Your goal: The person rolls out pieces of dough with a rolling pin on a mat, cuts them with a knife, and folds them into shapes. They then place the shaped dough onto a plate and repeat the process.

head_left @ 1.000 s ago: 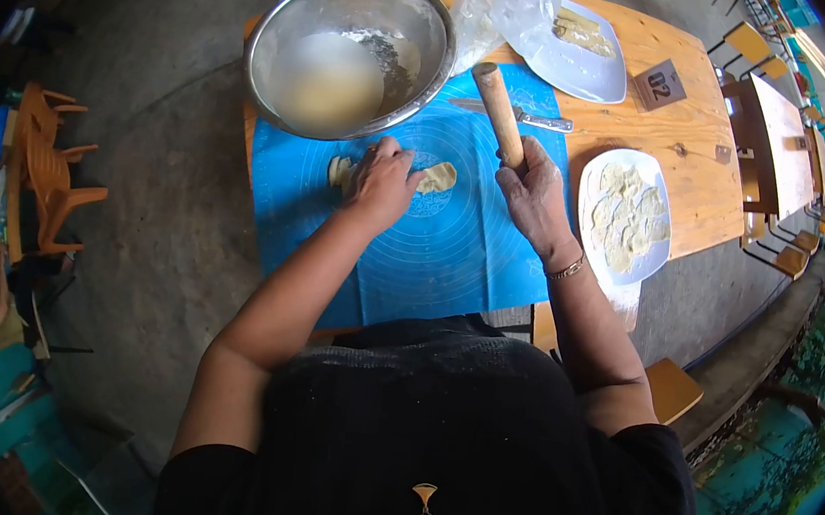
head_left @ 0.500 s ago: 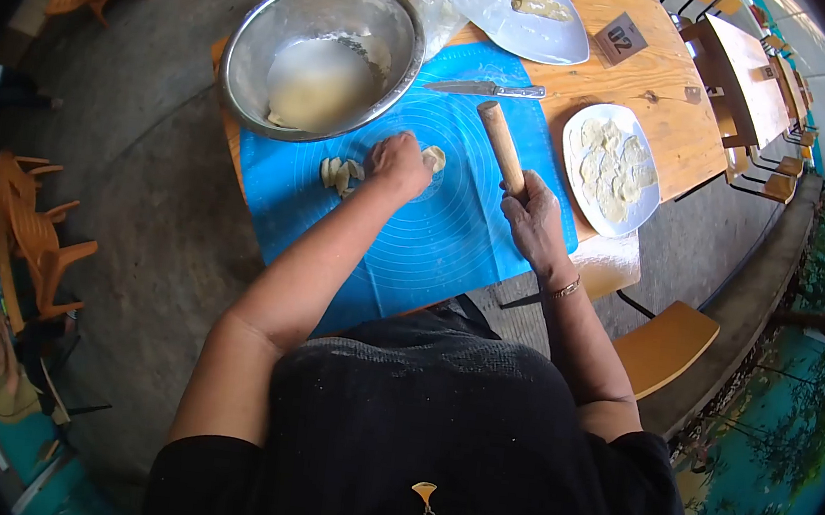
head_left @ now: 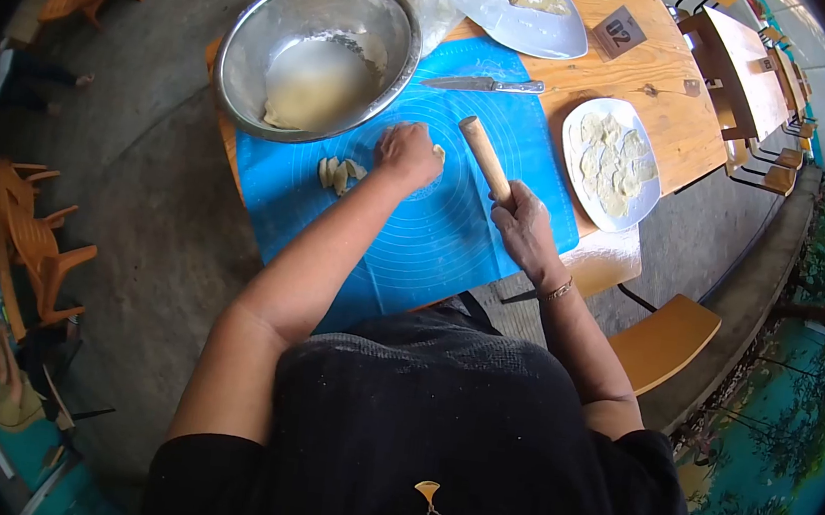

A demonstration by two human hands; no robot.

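My right hand [head_left: 525, 224] is closed around the near end of a wooden rolling pin [head_left: 485, 157], which slants up and left over the blue silicone mat [head_left: 401, 266]. On the mat's middle, my left hand [head_left: 409, 155] has its fingers curled down on a piece of dough [head_left: 439, 152]. Most of that piece is hidden; only a pale edge shows at the hand's right. Several small cut dough pieces [head_left: 341, 174] lie just left of my left hand. A kitchen knife [head_left: 481, 85] rests farther back on the mat.
A large steel bowl [head_left: 239, 89] with flour and dough stands at the back left. To the right, a white plate [head_left: 574, 174] carries flattened dough rounds. Farther back are a plastic bag [head_left: 439, 4], another white plate [head_left: 556, 43] and a table number sign [head_left: 619, 32]. Another person [head_left: 16, 397] is at far left.
My left hand has moved slightly right, now covering most of the dough piece that showed beside it. The rolling pin in my right hand has shifted a little left and toward me.
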